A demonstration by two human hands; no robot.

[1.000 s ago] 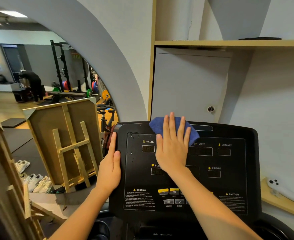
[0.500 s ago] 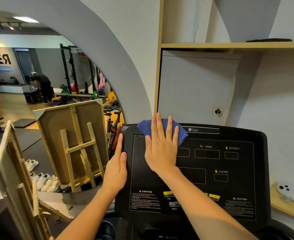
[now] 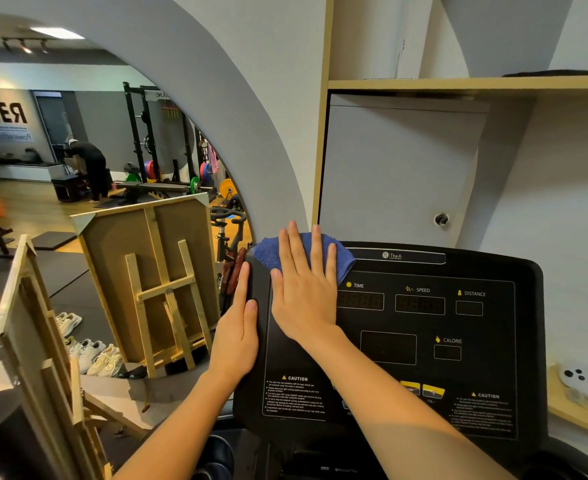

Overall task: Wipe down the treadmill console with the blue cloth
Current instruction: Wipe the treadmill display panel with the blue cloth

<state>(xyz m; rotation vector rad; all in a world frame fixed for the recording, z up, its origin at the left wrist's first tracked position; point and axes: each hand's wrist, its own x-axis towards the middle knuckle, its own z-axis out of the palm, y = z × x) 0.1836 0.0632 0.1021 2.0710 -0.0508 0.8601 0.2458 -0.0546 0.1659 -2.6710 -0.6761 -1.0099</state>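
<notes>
The blue cloth (image 3: 271, 255) was pressed flat under the straight fingers of the right hand (image 3: 304, 292) at the top left corner of the treadmill console (image 3: 424, 341). The console's left edge was touched, perhaps steadied, by the left hand (image 3: 238, 332), fingers extended, gripping nothing.

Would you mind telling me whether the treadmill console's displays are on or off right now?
Off, it appears: the TIME, SPEED and DISTANCE windows on the treadmill console look dark, with no lit digits.

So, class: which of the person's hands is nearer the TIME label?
Right. The right hand presses the blue cloth just beside TIME; the left hand rests on the console's far edge.
</notes>
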